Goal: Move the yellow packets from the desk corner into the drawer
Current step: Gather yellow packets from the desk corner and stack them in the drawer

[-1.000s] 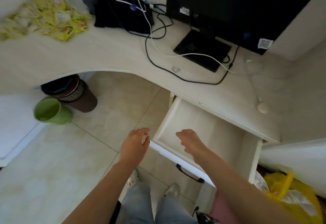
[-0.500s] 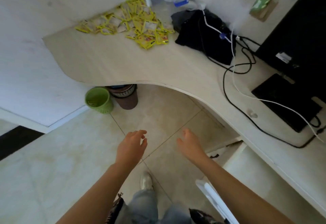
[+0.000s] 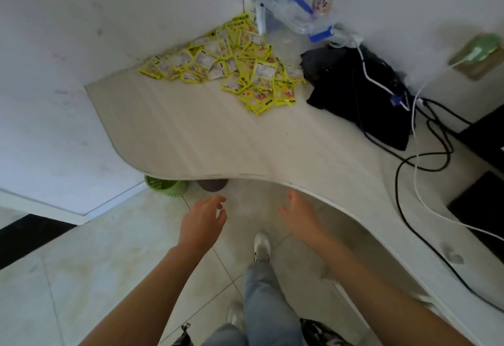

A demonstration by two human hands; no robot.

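White walls are meeting in a corner behind a pale, curved desk (image 3: 207, 138), and beneath its front edge pale floor tiles (image 3: 81, 277) are showing, with a green basket (image 3: 166, 186) tucked just under the rim. On the desk's right side a black bag (image 3: 362, 100) is slumping with black and white cables (image 3: 417, 160) trailing off it, and a clear plastic bag (image 3: 294, 4) is standing against the wall behind. The yellow packets (image 3: 234, 67) are lying in a loose, overlapping heap in the far corner, between the left wall and the black bag, none of them lifted yet. The drawer is not showing in this view.

Both hands are hanging over the floor, short of the desk's front edge. The left hand (image 3: 201, 221) is empty, its fingers loosely curved around nothing; the right hand (image 3: 297, 214) is likewise empty and relaxed, just beside the curved rim. The heap is sitting well apart from both, across the bare desktop and slightly to the left of the right hand's line.

The step in hand looks like the reach for a first load. Doing it well probably means leaning in and sweeping the scattered packets together with both palms before lifting (they are thin and slippery-looking, so pinching single ones would be slow), while keeping clear of the cables to the right.
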